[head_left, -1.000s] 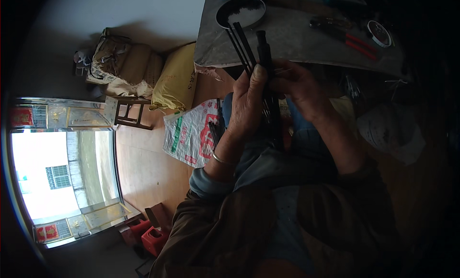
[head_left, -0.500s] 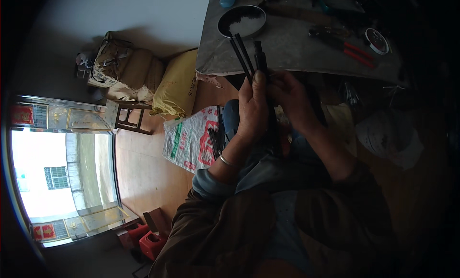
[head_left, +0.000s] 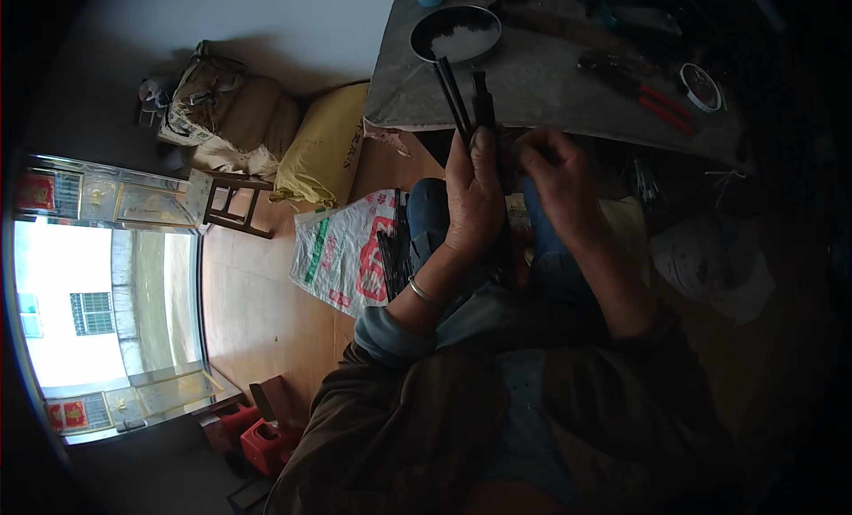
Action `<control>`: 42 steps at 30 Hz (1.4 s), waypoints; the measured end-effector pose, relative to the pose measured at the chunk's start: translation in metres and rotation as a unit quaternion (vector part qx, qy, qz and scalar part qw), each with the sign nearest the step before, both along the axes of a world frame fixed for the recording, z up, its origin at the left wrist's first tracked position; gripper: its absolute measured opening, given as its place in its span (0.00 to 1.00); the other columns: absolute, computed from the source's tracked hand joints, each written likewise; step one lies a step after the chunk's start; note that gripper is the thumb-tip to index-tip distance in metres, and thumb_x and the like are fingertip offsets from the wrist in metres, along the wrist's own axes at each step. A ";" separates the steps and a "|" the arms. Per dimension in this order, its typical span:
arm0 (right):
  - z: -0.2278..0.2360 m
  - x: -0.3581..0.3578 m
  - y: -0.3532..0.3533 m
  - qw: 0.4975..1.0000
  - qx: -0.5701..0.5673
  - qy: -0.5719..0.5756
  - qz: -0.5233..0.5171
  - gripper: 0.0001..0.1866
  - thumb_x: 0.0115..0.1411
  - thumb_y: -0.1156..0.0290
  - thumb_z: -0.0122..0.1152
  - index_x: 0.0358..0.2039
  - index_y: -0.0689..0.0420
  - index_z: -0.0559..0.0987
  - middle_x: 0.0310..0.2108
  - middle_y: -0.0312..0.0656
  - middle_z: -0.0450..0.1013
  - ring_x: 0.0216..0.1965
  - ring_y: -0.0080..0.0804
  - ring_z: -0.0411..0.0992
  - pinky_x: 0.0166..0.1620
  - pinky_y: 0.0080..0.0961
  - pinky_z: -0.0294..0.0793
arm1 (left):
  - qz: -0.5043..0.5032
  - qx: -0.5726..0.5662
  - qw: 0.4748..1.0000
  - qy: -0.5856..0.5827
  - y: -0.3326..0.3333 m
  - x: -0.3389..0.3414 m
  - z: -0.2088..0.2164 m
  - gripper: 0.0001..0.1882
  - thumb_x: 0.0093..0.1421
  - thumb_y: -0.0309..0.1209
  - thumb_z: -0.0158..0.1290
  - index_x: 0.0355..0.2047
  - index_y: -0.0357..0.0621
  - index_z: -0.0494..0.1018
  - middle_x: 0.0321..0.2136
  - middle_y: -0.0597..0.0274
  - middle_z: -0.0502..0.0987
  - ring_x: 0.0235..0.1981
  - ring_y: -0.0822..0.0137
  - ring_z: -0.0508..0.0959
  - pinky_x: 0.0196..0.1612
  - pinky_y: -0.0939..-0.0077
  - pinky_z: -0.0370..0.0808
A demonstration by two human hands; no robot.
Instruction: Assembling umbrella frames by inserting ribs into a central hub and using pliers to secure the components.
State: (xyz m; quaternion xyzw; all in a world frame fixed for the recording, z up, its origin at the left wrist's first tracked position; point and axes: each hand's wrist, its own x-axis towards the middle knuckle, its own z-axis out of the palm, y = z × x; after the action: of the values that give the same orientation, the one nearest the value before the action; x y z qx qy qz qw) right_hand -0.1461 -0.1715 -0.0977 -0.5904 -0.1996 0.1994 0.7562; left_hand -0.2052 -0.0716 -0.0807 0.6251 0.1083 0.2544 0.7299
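In front of my lap, my left hand (head_left: 472, 196) is wrapped round a bundle of black sticks. Two thin black rods (head_left: 453, 94) rise above its thumb, beside a thicker black tube-like piece (head_left: 482, 98) with a narrower tip. To the right of that, my right hand (head_left: 559, 178) is held slightly apart, fingers curled and pressed together. Whatever it may pinch is hidden or too small to see. Both hands are just in front of the table's near edge.
On the grey table (head_left: 550, 94) are a dark bowl (head_left: 421, 52) of white material, red-handled pliers (head_left: 664, 109) and a round tin (head_left: 700, 87). More black sticks lie on a white sack (head_left: 333, 258) on the floor. A yellow sack (head_left: 321, 151) and clear bag (head_left: 717, 258) lie about.
My right hand has drawn away to the right from the black pieces, leaving a gap. My left hand keeps its grip. The view has shifted slightly.
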 end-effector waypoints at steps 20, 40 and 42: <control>0.002 0.075 -0.075 0.828 -0.234 -0.442 -0.252 0.04 0.56 0.72 0.58 0.29 0.58 0.74 0.29 0.44 0.72 0.34 0.40 0.73 0.38 0.32 0.71 | -0.089 -0.035 0.995 -0.021 -0.001 -0.003 -0.007 0.19 0.69 0.44 0.38 0.45 0.41 0.66 0.22 0.69 0.67 0.21 0.78 0.66 0.23 0.85 0.64; 0.023 0.036 -0.099 0.972 -0.061 0.170 0.150 0.15 0.61 0.59 0.58 0.38 0.54 0.66 0.31 0.40 0.69 0.21 0.19 0.65 0.18 0.14 0.65 | -0.020 -0.036 0.998 0.051 0.022 0.008 -0.021 0.19 0.68 0.43 0.42 0.27 0.40 0.64 0.15 0.70 0.63 0.16 0.79 0.63 0.18 0.82 0.61; 0.011 0.012 -0.092 0.914 0.105 0.340 0.196 0.14 0.61 0.59 0.57 0.40 0.53 0.67 0.36 0.43 0.68 0.20 0.22 0.66 0.16 0.15 0.65 | -0.008 -0.041 0.999 0.035 0.021 0.008 -0.024 0.19 0.68 0.43 0.42 0.27 0.39 0.64 0.16 0.70 0.64 0.17 0.79 0.64 0.19 0.81 0.61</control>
State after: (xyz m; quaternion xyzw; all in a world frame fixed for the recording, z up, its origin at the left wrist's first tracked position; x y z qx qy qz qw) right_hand -0.1342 -0.2634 -0.0871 -0.3531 -0.0622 0.5103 0.7817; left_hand -0.1976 -0.0509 -0.1043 0.6038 0.1394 0.2221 0.7528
